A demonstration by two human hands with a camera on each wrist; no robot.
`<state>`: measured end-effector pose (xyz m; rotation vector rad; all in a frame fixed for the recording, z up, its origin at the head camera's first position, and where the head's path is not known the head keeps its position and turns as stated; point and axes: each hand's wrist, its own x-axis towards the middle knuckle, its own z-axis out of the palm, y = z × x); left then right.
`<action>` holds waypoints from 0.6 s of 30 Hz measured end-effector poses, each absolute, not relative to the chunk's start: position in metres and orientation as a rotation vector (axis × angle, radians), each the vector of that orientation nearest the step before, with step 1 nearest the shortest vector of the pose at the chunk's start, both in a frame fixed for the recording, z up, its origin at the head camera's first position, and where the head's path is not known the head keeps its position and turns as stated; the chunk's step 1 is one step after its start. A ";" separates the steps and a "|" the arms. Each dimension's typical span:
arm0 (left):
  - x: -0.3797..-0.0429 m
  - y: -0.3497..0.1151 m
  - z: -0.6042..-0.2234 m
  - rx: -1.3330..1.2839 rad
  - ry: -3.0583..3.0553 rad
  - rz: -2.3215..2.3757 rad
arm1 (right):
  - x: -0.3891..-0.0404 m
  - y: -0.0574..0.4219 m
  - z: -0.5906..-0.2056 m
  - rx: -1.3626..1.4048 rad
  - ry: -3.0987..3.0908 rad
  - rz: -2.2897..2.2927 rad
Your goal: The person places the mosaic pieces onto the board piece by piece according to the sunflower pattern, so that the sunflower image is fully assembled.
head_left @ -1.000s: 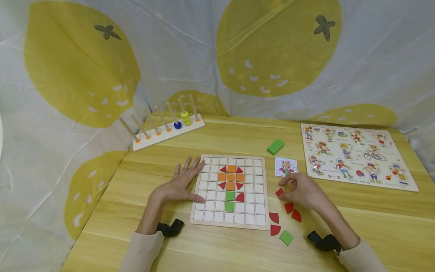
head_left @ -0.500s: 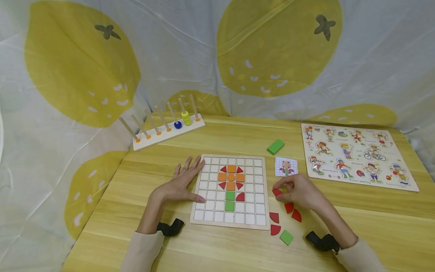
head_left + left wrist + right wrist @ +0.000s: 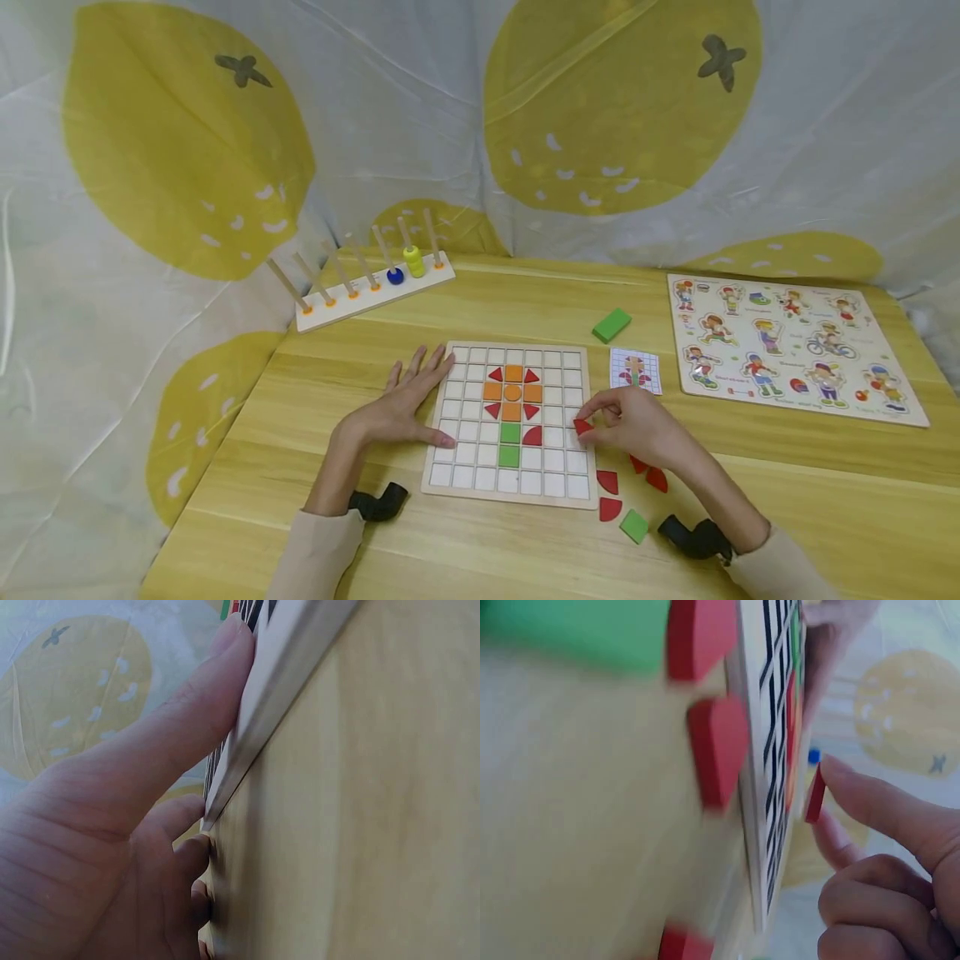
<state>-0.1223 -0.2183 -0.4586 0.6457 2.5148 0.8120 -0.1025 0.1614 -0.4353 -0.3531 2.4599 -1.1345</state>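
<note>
A white grid board [image 3: 467, 477] with a light wooden rim lies in front of me. Orange squares, an orange round piece [image 3: 512, 392], red triangles, two green squares [image 3: 509, 433] and one red quarter-circle tile [image 3: 533, 436] sit in its cells. My left hand [image 3: 397, 410] rests spread at the board's left edge, thumb and fingertips on the rim. Over the right edge, my right hand [image 3: 633, 423] pinches another red quarter-circle tile [image 3: 816, 796] between thumb and index finger; its other fingers curl in, as the right wrist view shows.
Several loose red tiles [image 3: 610, 508] and a green square [image 3: 634, 526] lie right of the board. Behind them are a pattern card [image 3: 622, 367] and a green block [image 3: 612, 325]. A picture puzzle board [image 3: 795, 354] lies at right, a peg stand [image 3: 375, 296] at back left.
My right hand has picked up a red tile from the table and carried it left to the board's right edge. The left hand has stayed at the board.
</note>
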 end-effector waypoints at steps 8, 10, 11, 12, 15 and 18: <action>-0.124 -0.219 -0.458 0.648 2.513 0.812 | -0.099 0.121 -0.433 -0.349 2.502 -1.031; -0.124 -0.219 -0.458 0.651 2.514 0.811 | -0.100 0.119 -0.433 -0.343 2.515 -1.011; -0.124 -0.219 -0.458 0.651 2.514 0.812 | -0.101 0.120 -0.434 -0.340 2.514 -1.014; -0.123 -0.219 -0.458 0.648 2.514 0.814 | -0.102 0.121 -0.434 -0.348 2.509 -1.022; -0.123 -0.219 -0.459 0.642 2.515 0.814 | -0.104 0.125 -0.437 -0.384 2.489 -1.051; -0.122 -0.219 -0.459 0.638 2.514 0.817 | -0.106 0.128 -0.441 -0.436 2.484 -1.072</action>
